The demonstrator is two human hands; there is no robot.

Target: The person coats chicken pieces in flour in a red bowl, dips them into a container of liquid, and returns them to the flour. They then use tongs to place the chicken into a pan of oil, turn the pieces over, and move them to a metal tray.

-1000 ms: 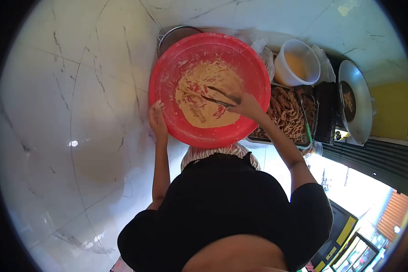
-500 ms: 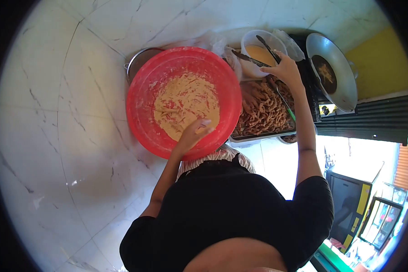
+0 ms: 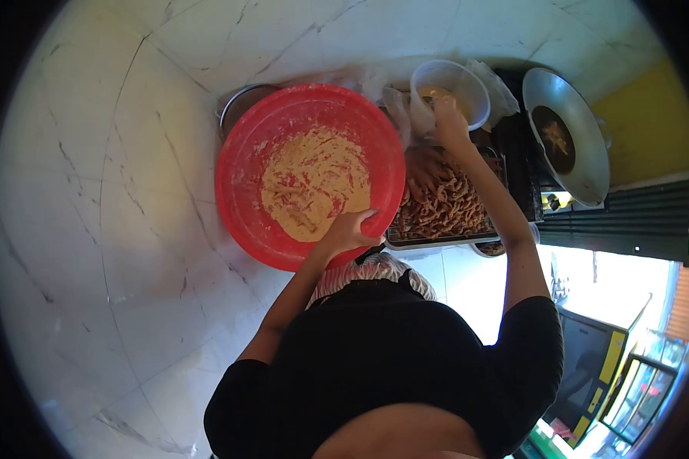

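My left hand (image 3: 351,232) grips the near right rim of a large red basin (image 3: 233,172), its fingers curled over the edge. Yellowish flour mixture (image 3: 314,180) with clumps and a few coated pieces covers the bottom of the basin. My right hand (image 3: 449,122) reaches into a white plastic tub (image 3: 475,96) of pale batter. Its fingers are closed and mostly hidden, so I cannot make out what they hold. Below that hand lies a metal tray (image 3: 436,241) heaped with brown strips (image 3: 444,206), partly covered by my right forearm.
On the right a wide wok (image 3: 589,164) of dark oil holds a light piece frying, on a black stove. A round metal rim (image 3: 233,107) shows behind the basin. Plastic bags (image 3: 497,96) lie around the tub. A black and yellow cabinet (image 3: 589,359) stands lower right.
My right hand has gone down into the tub; the black tongs it held are no longer visible. My left hand has moved from above the flour to the basin's rim.
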